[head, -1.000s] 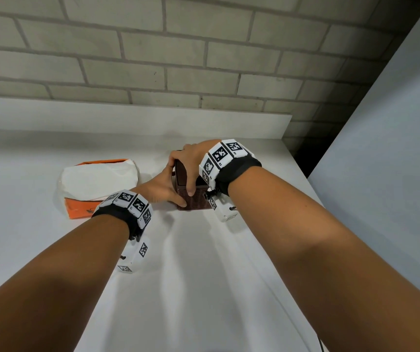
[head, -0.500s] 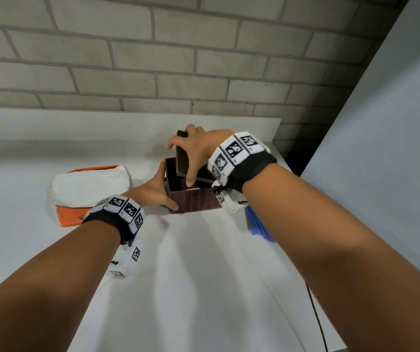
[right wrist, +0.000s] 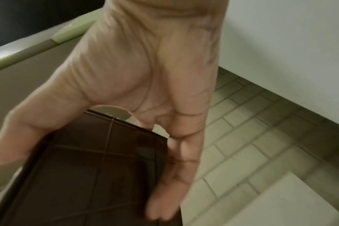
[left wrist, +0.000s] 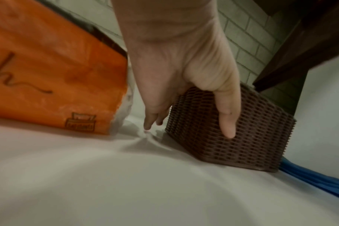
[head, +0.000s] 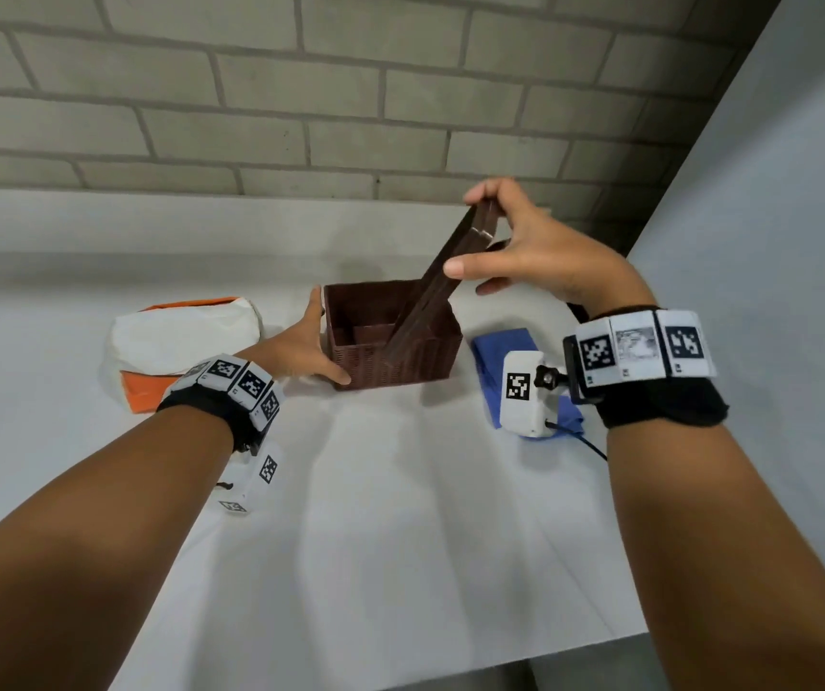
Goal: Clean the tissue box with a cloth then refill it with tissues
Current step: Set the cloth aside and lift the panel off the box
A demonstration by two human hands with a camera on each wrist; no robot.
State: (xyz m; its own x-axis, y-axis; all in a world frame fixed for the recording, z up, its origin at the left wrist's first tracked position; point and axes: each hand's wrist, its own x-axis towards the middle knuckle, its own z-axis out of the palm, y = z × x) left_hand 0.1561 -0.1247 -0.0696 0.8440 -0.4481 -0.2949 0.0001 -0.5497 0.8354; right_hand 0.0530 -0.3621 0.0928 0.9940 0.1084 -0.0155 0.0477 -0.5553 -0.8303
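Note:
A brown woven tissue box point(head: 395, 356) point(left wrist: 232, 130) stands open and looks empty on the white table. My left hand point(head: 306, 346) point(left wrist: 184, 73) holds its near left corner, thumb on the front wall and fingers along the left side. My right hand point(head: 515, 246) point(right wrist: 137, 94) grips the box's dark brown lid point(head: 438, 281) point(right wrist: 91, 171), lifted and tilted, its lower edge still over the box's right side. A folded blue cloth point(head: 515, 361) point(left wrist: 315, 177) lies right of the box. An orange-and-white tissue pack point(head: 176, 341) point(left wrist: 48, 68) lies to the left.
A grey brick wall point(head: 301, 92) with a white ledge runs behind the table. A pale panel point(head: 774, 241) rises at the right. The table's front edge point(head: 500, 660) runs low in the head view, and bare tabletop lies between my arms.
My right hand has lifted the lid off the box and swung it up to the right. The box interior and the blue cloth have come into view. My left hand stays on the box.

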